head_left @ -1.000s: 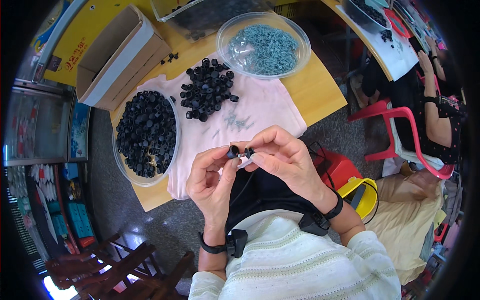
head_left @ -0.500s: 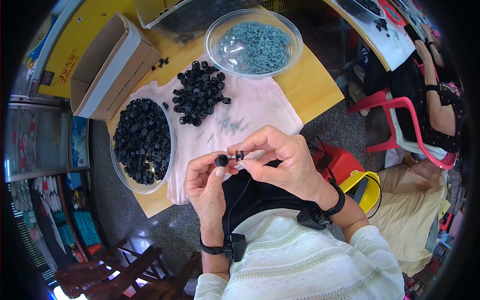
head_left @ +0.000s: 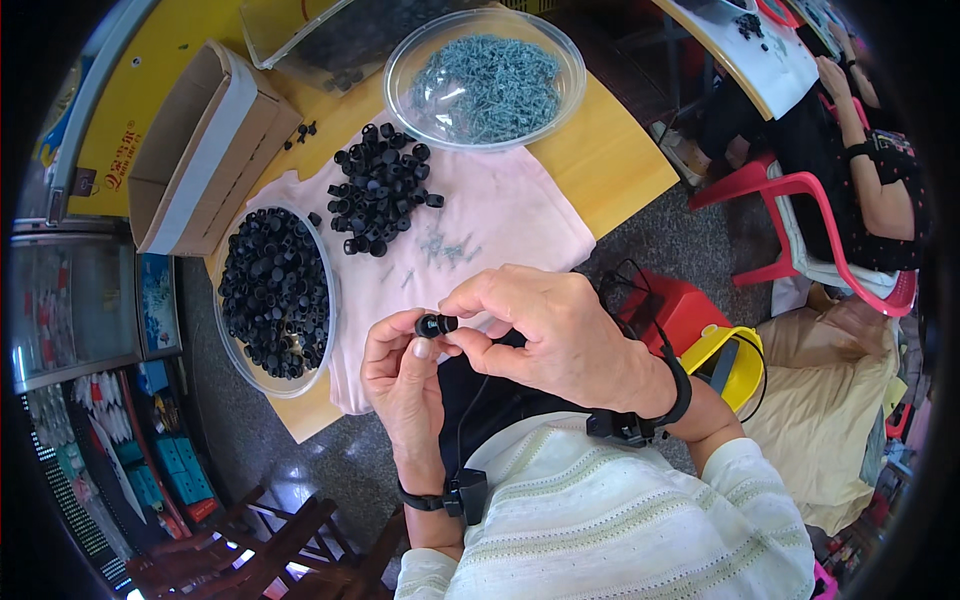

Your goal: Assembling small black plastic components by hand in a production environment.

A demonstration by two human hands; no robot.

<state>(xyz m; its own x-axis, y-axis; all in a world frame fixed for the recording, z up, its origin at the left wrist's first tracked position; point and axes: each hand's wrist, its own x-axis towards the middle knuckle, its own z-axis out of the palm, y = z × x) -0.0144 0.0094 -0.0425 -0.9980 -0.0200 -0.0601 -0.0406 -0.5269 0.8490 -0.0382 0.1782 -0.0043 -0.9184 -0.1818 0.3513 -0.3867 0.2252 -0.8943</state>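
Note:
In front of my lap, my left hand pinches a round black plastic cap between thumb and fingers. The fingertips of my right hand are closed on a smaller black plastic piece, which meets the cap's right side. No screw shows between the two parts now. Beyond my hands, loose screws lie scattered on a pale pink cloth. A heap of black caps sits farther back on that cloth.
A clear bowl full of black caps stands at the left. Another clear bowl holds many screws at the back. Behind are a cardboard box and a clear bin. A person sits on a red chair at right.
The small black piece and the cap have come together, covering the screw that showed between them. Both hands have shifted slightly left, and the cap has turned. The whole view has shifted a little.

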